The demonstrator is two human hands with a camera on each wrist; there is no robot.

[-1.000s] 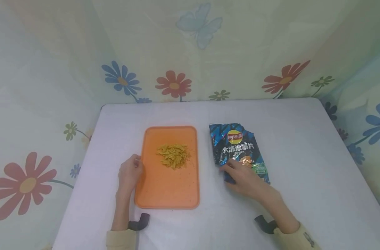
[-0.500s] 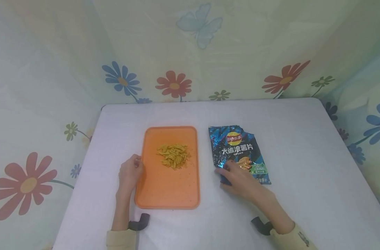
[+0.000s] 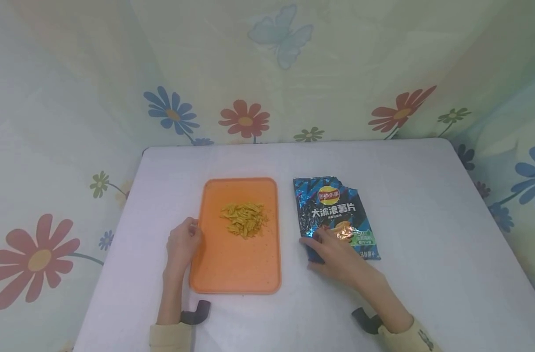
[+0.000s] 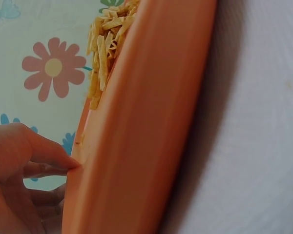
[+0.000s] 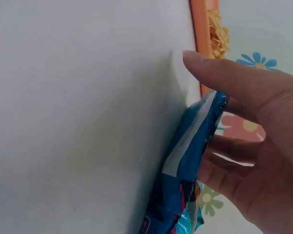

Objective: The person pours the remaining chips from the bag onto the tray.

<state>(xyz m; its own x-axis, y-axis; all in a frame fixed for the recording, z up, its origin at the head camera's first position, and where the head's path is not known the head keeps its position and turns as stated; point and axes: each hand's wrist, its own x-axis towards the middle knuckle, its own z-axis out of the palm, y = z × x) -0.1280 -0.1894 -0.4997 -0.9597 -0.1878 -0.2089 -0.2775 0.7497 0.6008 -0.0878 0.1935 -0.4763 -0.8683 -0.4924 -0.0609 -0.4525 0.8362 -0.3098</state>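
Note:
An orange tray lies left of the middle of the table with a heap of yellow, ridged potato chip pieces on it. My left hand is at the tray's left edge; in the left wrist view a fingertip meets the rim, and the other fingers are curled beside it. To the right lies a blue-and-black chip bag, its top right corner torn away. My right hand rests its fingers on the bag's lower part. In the right wrist view the thumb sticks out apart from the bag.
A white cloth covers the table. Behind it hangs a curtain printed with flowers and a butterfly. Dark curved pieces stick out near both wrists. Small crumbs lie around the chip heap.
My right hand has slid a little to the left, and its thumb has come off the bag. The bag lies flatter and slightly nearer. The left hand and tray have stayed put.

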